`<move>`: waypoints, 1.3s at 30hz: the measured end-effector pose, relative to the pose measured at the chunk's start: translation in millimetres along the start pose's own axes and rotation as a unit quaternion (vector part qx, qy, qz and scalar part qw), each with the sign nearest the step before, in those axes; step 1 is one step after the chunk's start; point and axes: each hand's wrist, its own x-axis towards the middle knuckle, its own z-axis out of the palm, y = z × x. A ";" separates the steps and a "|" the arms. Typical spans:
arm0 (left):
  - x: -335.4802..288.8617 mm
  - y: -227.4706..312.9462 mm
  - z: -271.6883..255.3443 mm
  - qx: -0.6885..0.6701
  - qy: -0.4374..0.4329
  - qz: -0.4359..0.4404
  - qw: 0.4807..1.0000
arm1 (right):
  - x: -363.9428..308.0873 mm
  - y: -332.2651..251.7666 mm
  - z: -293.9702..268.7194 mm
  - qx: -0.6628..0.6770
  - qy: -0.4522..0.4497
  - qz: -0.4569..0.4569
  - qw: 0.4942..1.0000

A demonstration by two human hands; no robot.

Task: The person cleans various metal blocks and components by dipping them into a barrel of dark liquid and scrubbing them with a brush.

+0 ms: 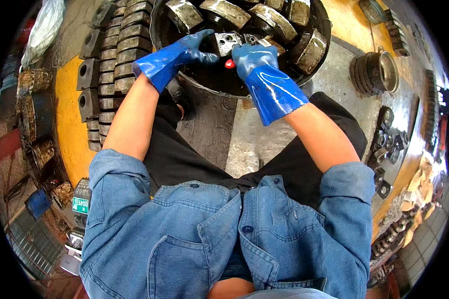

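Note:
My hands wear blue rubber gloves and are over a round black basin [324, 65] of dark, oily liquid. My left hand [197, 49] is curved round the left end of a bright metal block [226, 43] with round holes, fingers at its upper corner and thumb at its lower one. My right hand [255, 56] is closed on a brush [274, 46]; its red handle end [229, 64] sticks out on the left and tan bristles show on the right. The brush's middle is hidden by my glove. Beside the block is another holed metal part [251, 38], partly covered by my right hand.
Several thick, curved metal pieces [312, 51] lie wet in the basin. Stacked metal blocks [110, 65] line the floor at left. A ribbed round metal part [374, 73] stands at right, with small metal parts [384, 144] nearer. My legs [189, 159] straddle the near side.

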 end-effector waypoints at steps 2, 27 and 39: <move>-0.9 47.2 6.7 0.094 -0.051 -0.093 0.990 | -0.1 10.2 3.6 0.002 -0.019 0.015 1.000; -0.1 62.8 28.4 0.227 0.093 -0.144 0.959 | 1.7 2.7 -4.0 0.028 -0.029 0.000 0.999; 15.6 139.7 15.2 0.361 0.021 -0.169 0.917 | -1.5 45.3 -0.9 0.074 -0.076 0.039 0.994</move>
